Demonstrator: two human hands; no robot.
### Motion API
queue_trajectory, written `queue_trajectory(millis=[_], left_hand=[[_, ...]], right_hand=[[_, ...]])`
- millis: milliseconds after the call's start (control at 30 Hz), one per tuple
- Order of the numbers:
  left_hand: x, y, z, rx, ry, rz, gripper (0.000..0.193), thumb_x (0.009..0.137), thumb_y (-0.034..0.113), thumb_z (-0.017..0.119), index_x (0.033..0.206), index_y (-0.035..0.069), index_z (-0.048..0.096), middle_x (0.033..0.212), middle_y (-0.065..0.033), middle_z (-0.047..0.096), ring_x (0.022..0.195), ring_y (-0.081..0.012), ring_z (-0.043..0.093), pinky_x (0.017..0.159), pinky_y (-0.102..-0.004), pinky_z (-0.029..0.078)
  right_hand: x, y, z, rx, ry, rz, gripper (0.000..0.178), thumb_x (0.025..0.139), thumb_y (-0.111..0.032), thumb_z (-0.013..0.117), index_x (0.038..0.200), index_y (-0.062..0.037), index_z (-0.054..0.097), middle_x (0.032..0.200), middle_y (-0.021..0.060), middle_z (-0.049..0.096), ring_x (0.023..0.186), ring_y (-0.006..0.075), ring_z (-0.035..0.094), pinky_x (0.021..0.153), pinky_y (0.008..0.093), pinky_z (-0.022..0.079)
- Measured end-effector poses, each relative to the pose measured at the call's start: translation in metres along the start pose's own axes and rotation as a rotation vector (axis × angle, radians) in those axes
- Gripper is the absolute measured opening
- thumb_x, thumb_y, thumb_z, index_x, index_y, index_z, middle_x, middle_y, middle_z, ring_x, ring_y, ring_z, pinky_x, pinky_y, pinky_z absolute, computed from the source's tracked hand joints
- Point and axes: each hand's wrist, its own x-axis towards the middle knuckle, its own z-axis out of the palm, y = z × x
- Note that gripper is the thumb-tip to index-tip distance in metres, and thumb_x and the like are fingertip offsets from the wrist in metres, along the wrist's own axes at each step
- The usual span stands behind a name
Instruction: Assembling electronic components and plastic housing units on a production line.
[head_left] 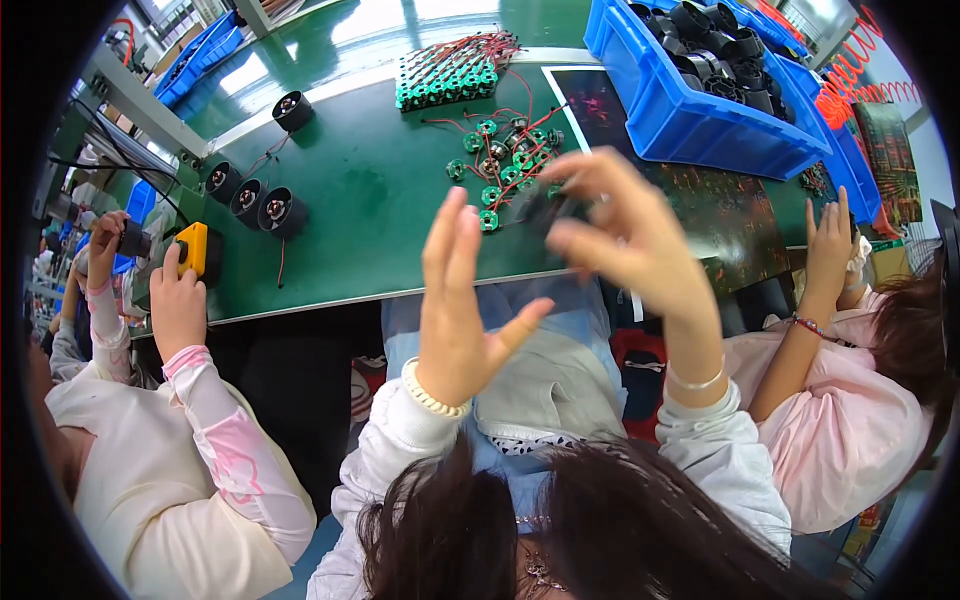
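My left hand (463, 300) is raised in front of the table edge, fingers stretched up and thumb out to the side, holding nothing. To its right, my right hand (635, 235) is curved, its fingertips smeared by motion. A dark blurred thing (540, 207) shows by its thumb and fingers; whether the hand grips it cannot be made out. Just beyond both hands lies a loose group of small round green circuit boards (490, 195) with red wires. Farther back sits a block of green boards (445, 85) in rows, topped with red and black wires.
Several black cylindrical motor housings (280, 212) stand at the left of the green table (350, 180). A blue bin (720, 140) full of black parts is at the back right. Co-workers sit on both sides; the left one's hand (178, 300) touches a yellow box (200, 250).
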Motion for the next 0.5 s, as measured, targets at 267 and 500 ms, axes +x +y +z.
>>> queue_trajectory(millis=[267,500], left_hand=[[-0.013,-0.008,-0.010,-0.191,0.051,-0.128,0.078,0.075,0.004,0.080,0.139,0.004,0.037,0.139,-0.0173,0.049,0.110,-0.0303,0.064,0.091,-0.0357,0.052],[-0.010,-0.007,-0.005,-0.178,0.113,-0.133,0.070,0.070,0.002,0.081,0.131,0.003,0.046,0.128,-0.0123,0.056,0.100,-0.0222,0.062,0.082,-0.0306,0.050]], right_hand=[[0.016,0.015,0.001,-0.295,0.306,-0.164,0.016,0.088,-0.012,0.068,0.098,-0.0010,0.062,0.071,0.0054,0.068,0.059,0.0106,0.058,0.057,0.0186,0.044],[0.053,0.060,-0.024,-0.300,0.185,-0.145,0.016,0.087,-0.010,0.071,0.095,0.0006,0.063,0.073,0.0059,0.068,0.062,0.0107,0.060,0.062,0.0196,0.048]])
